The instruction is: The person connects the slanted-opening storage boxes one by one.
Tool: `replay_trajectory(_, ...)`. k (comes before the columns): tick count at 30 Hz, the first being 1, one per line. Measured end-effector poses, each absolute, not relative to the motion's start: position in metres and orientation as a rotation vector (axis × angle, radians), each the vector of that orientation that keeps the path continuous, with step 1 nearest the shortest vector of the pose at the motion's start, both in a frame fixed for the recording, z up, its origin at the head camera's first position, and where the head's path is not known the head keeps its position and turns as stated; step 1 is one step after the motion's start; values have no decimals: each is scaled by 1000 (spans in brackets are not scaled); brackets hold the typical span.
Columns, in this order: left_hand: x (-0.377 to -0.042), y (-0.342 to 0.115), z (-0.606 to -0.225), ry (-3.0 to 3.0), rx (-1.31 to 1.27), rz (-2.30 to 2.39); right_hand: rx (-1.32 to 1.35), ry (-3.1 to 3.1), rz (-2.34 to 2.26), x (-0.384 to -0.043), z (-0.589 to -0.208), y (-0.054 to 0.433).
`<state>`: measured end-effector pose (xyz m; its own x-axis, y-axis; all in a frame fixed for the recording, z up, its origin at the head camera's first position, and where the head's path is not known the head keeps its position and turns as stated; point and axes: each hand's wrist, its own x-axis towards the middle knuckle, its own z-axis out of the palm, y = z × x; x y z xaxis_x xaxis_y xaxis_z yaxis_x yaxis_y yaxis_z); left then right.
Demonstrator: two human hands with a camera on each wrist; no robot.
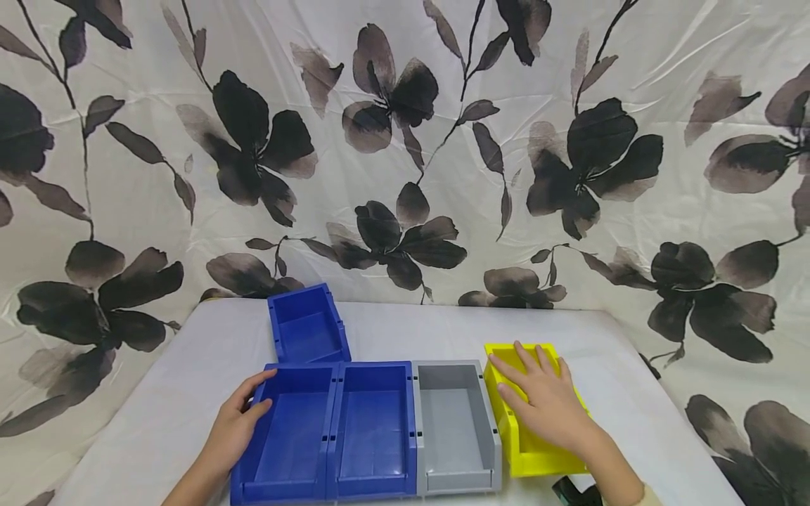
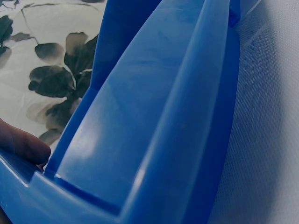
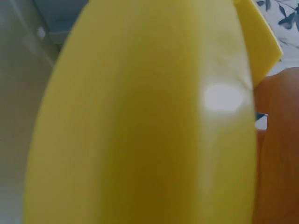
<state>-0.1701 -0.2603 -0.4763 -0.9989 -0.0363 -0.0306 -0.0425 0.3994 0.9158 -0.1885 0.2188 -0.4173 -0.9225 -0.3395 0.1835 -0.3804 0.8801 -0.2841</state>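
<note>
My left hand (image 1: pixel 230 422) grips the left wall of the leftmost blue bin (image 1: pixel 287 485), thumb over the rim and index fingertip at the back corner. One finger (image 2: pixel 23 144) shows beside that bin's rim in the left wrist view. Spread wide, my right hand (image 1: pixel 544 400) lies over the yellow bin (image 1: pixel 544 465), fingers fairly straight, thumb and index tips near its left rim. The yellow bin's smooth front fills most of the right wrist view, part of the hand at its right edge. A second blue bin (image 1: pixel 373 486) and a grey bin (image 1: pixel 458 481) stand between the hands.
Behind the row, a third blue bin (image 1: pixel 310 334) sits turned at an angle. White cloth covers the table (image 1: pixel 405 330), and a floral curtain (image 1: pixel 481 211) hangs behind it. A small black object (image 1: pixel 577 492) is by my right wrist.
</note>
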Motion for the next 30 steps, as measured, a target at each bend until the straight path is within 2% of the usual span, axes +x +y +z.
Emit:
replay_trajectory(12, -169, -257, -476, 2631, -63, 1710, 511, -2942, 404, -182, -424, 215)
replay_trajectory(22, -171, -254, -474, 2638, -26, 1728, 461, -2925, 379, -179, -464, 214)
replay_trajectory(30, -169, -258, -476, 2657, -45, 1698, 497, -2908, 339, -183, -466, 211)
